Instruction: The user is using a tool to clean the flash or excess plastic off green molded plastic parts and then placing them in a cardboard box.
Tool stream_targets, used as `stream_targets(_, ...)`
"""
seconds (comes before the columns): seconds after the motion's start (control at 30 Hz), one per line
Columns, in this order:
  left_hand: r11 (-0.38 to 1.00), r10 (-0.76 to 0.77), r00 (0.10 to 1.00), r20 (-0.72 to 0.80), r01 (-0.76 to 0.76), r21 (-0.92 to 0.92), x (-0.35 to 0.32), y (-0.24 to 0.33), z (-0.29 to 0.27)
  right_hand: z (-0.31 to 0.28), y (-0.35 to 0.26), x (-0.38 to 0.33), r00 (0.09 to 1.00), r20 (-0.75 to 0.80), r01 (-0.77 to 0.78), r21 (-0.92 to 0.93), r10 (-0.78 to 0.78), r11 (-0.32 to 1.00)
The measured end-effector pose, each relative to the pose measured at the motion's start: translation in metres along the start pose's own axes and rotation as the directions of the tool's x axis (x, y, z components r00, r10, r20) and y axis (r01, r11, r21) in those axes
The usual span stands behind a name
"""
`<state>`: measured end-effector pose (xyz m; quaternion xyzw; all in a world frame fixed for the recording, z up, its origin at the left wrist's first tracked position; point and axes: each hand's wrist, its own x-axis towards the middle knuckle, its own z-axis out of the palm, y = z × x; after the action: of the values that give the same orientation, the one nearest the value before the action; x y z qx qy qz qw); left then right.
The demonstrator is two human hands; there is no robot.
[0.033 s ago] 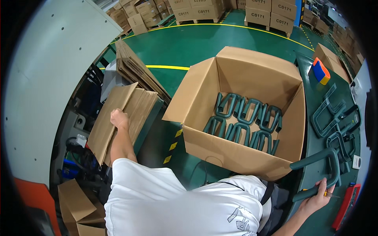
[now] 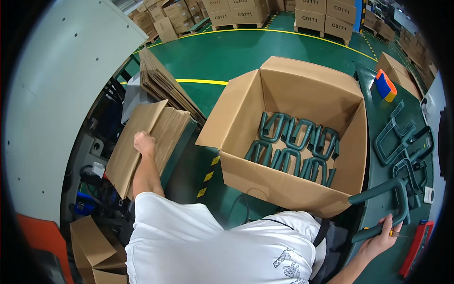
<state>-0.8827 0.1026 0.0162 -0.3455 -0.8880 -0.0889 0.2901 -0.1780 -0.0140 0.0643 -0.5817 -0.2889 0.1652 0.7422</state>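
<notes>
The left hand point(image 2: 144, 142) has its fingers curled closed at the edge of the top sheet point(image 2: 134, 128), a flat piece of cardboard; beneath it lies a stack point(image 2: 171, 130) of more sheets, to the left of the open box point(image 2: 279, 182). The right hand point(image 2: 379, 243) grips the near arm of a green U-frame point(image 2: 402, 201), the thumb and fingers closed round it; a thin tool point(image 2: 395, 234) with some yellow on it shows by the fingertips, though I cannot tell how it is held. The U-frame is over the near part of the bench point(image 2: 373, 111), one end by the box's near right corner; whether they touch, I cannot tell.

Inside the box, green frames point(image 2: 302, 133) stand in two rows of three groups; on the bench lie dark green brackets point(image 2: 390, 142), a red tool point(image 2: 416, 248) and, farther off, a blue, red and yellow block point(image 2: 386, 86); a smaller open carton point(image 2: 92, 244) sits at the lower left.
</notes>
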Motion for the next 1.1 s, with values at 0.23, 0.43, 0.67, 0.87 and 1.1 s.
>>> stream_targets(0.23, 0.976, -0.108, 0.981, 0.159, 0.074, 0.204, -0.014, 0.012, -0.003, 0.003, 0.005, -0.002, 1.0, -0.016, -0.019, -0.049, 0.018, 0.999)
stream_targets(0.43, 0.983, -0.122, 0.952, 0.282, 0.077, 0.167, -0.01, 0.0, -0.002, 0.004, 0.004, -0.001, 0.998, -0.059, -0.026, -0.047, 0.023, 0.999)
stream_targets(0.67, 0.965, -0.064, 0.718, 0.693, 0.221, -0.139, 0.026, -0.025, -0.01, -0.002, 0.013, 0.003, 0.999, -0.007, -0.039, -0.048, 0.039, 0.998)
stream_targets(0.87, 0.995, 0.016, 1.0, -0.008, -0.015, 0.101, 0.024, 0.039, -0.039, -0.008, 0.013, 0.001, 0.998, -0.047, -0.043, -0.044, 0.041, 0.998)
stream_targets(1.1, 0.524, 0.833, 0.55, 0.051, -0.758, -0.388, -0.039, 0.243, -0.109, -0.013, 0.014, 0.004, 0.998, -0.046, -0.036, -0.069, 0.033, 0.997)
